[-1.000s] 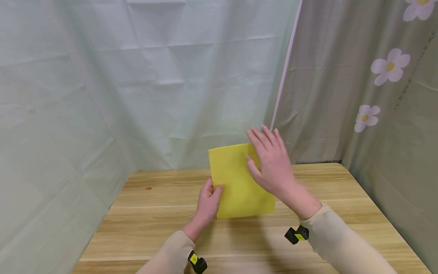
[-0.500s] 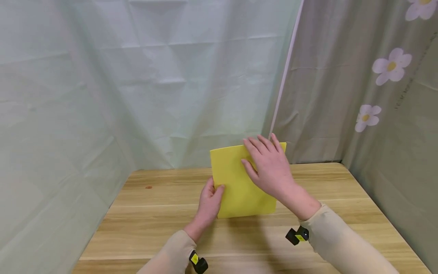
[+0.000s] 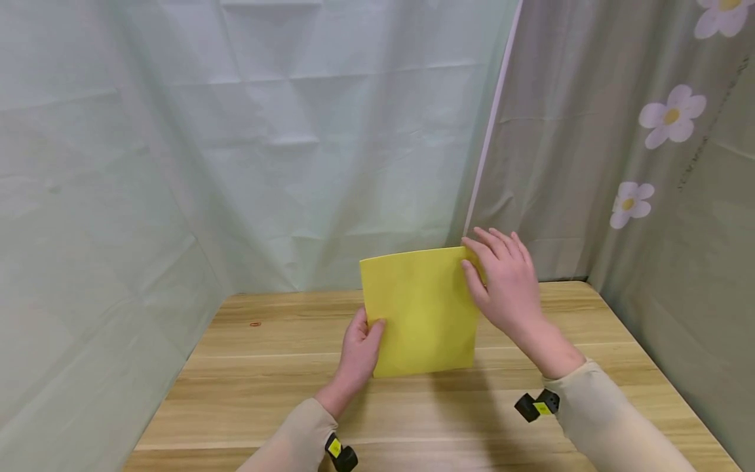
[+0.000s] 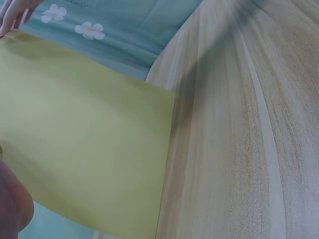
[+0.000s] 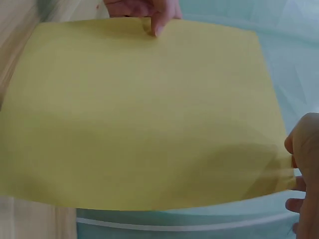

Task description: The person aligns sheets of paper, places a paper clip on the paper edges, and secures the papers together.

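A yellow sheet of paper (image 3: 421, 308) is held up above the table, its face toward me and slightly bowed. My left hand (image 3: 360, 344) pinches its left edge, thumb in front and fingers behind; the left wrist view catches only part of that thumb (image 4: 12, 204). At the upper right corner, my right hand (image 3: 507, 282) touches the paper with loosely bent, spread fingers. The right wrist view shows the right hand (image 5: 306, 159) beside that corner and the left hand (image 5: 144, 9) gripping the opposite edge.
A small red paper clip (image 3: 255, 324) lies on the wooden table (image 3: 265, 393), toward the far left. Pale curtains (image 3: 295, 164) hang behind the table and along both sides, with white flowers (image 3: 672, 117) on the right one. Each sleeve carries a small black camera.
My right hand slid from the middle of the paper's upper part rightward to its upper right corner, uncovering more of the sheet. The left hand keeps its pinch in nearly the same place.
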Tool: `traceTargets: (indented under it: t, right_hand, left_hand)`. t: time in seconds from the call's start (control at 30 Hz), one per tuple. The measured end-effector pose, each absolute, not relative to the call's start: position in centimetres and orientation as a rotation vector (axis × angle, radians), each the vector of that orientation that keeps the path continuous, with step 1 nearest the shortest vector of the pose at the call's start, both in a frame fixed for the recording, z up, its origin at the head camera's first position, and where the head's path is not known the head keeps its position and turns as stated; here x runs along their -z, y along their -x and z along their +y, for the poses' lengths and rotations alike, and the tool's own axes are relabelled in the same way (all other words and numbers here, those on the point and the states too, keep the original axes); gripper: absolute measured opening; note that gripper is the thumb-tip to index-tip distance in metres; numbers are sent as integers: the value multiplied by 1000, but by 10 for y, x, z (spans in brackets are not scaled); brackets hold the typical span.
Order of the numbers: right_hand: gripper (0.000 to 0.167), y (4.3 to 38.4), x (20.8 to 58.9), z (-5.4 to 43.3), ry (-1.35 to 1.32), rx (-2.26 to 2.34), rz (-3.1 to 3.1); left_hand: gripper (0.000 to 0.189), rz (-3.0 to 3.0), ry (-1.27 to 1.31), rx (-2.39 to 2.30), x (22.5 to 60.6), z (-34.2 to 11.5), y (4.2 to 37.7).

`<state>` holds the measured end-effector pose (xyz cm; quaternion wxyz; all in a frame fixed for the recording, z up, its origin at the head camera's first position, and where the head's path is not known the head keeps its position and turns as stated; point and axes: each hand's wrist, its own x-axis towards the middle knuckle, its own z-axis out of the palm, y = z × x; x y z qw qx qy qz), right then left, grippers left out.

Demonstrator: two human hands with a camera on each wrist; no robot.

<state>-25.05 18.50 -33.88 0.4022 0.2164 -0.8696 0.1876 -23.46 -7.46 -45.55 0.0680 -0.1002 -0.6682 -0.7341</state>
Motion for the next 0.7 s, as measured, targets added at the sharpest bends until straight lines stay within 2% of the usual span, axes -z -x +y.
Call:
traceTargets:
  t: [0.17,0.47,0.7]
  right_hand:
    - [40,249,346,191,-521,-755,-2228]
    - [67,240,359,182,-473,-1371,-2227]
    - [66,236,380,174,-380,-1814,-2144]
  left_hand:
    - [23,-2026,292,2210,456,-75,234]
    - [23,-2018,289,2215,455,-76,233]
    - [23,-2019,287,2209,455,-76,233]
